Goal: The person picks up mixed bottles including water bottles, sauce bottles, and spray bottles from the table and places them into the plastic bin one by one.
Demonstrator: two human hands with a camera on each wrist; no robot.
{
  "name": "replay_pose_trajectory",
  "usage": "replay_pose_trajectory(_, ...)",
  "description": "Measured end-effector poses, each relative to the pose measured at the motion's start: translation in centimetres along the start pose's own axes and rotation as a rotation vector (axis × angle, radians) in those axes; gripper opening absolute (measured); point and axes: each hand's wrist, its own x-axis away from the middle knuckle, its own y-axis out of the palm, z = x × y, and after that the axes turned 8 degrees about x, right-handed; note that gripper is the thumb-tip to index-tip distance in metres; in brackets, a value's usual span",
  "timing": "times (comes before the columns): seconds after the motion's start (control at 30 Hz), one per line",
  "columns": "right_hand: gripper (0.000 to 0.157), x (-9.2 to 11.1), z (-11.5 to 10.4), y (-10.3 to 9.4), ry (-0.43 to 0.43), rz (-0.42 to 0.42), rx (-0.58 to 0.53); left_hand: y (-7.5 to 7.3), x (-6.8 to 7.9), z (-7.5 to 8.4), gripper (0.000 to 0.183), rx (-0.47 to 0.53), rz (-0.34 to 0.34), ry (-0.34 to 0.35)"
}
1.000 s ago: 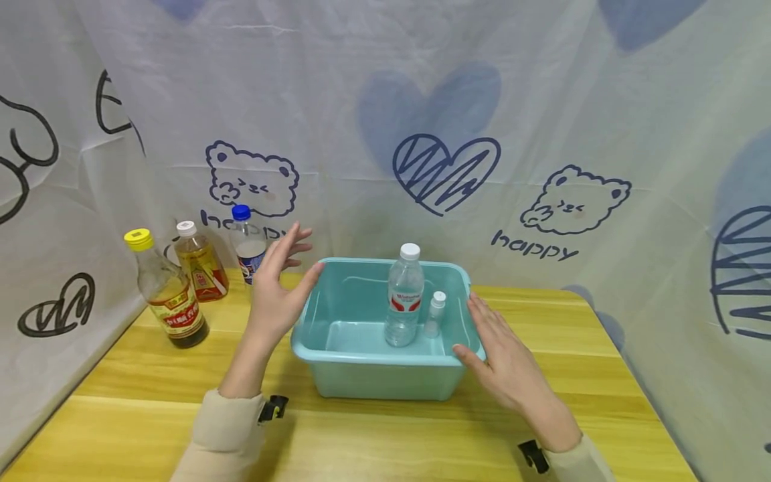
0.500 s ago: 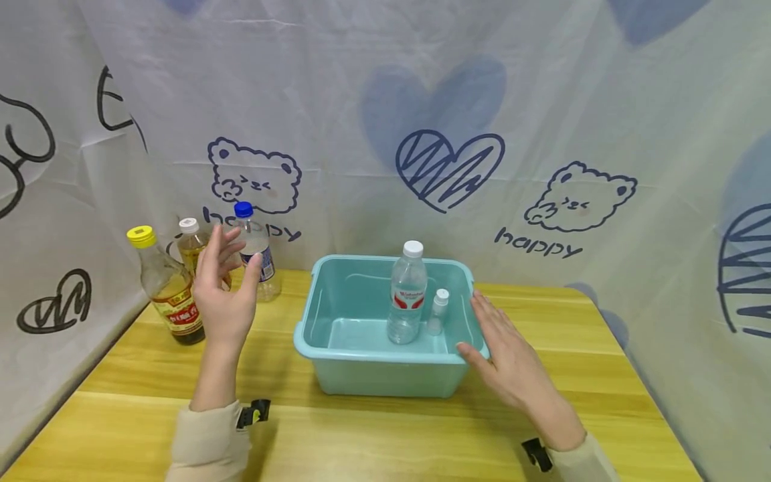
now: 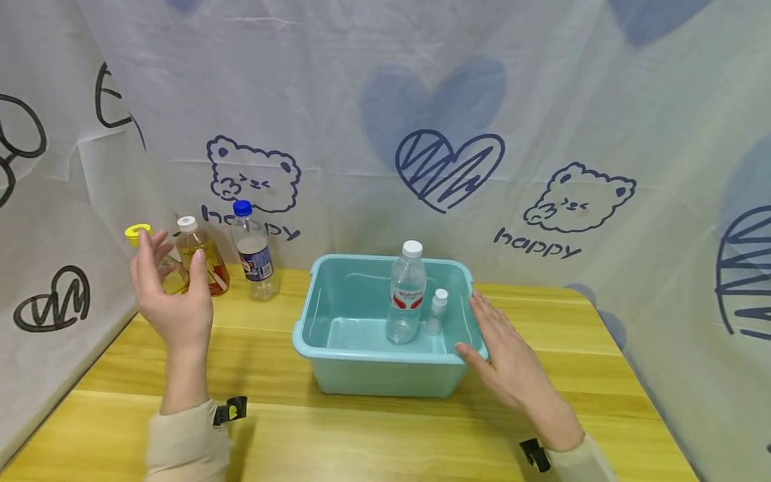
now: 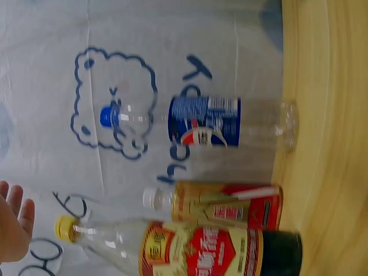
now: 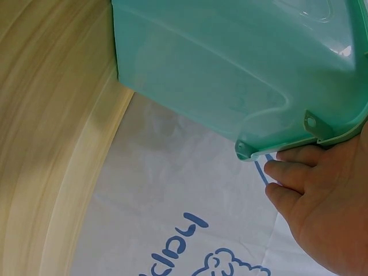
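My left hand (image 3: 175, 304) is raised in front of the yellow-capped sauce bottle (image 4: 201, 253), thumb apart from the fingers, nothing held. That hand hides most of the bottle in the head view; the left wrist view shows its red and yellow label and dark base. On the right, my right hand (image 3: 512, 368) rests along the rim of a teal plastic basin (image 3: 385, 378), its fingers fairly straight. Inside the basin stand a clear water bottle (image 3: 406, 301) with a white cap and a small clear bottle (image 3: 437, 311), also white-capped.
Behind the left hand are a white-capped bottle of amber liquid (image 4: 230, 204) and a clear Pepsi bottle (image 3: 255, 261) with a blue cap. All stand on a wooden table (image 3: 337, 435). A printed cloth (image 3: 349, 214) hangs along the back and sides.
My left hand has moved left from beside the basin, past the Pepsi bottle, to the yellow-capped bottle. The right hand has stayed at the basin's rim.
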Motion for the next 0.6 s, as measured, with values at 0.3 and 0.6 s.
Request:
replay_pose_trajectory(0.3,0.074,0.0,0.0,-0.1,0.009,-0.011,-0.001,-2.1,-1.2,-1.0,0.063,-0.13,0.126,-0.047)
replay_pose_trajectory(0.6,0.073,0.0,0.0,0.0,0.006,-0.006,-0.002,-3.8,-1.7,-5.4,0.07,-0.206,0.153,-0.222)
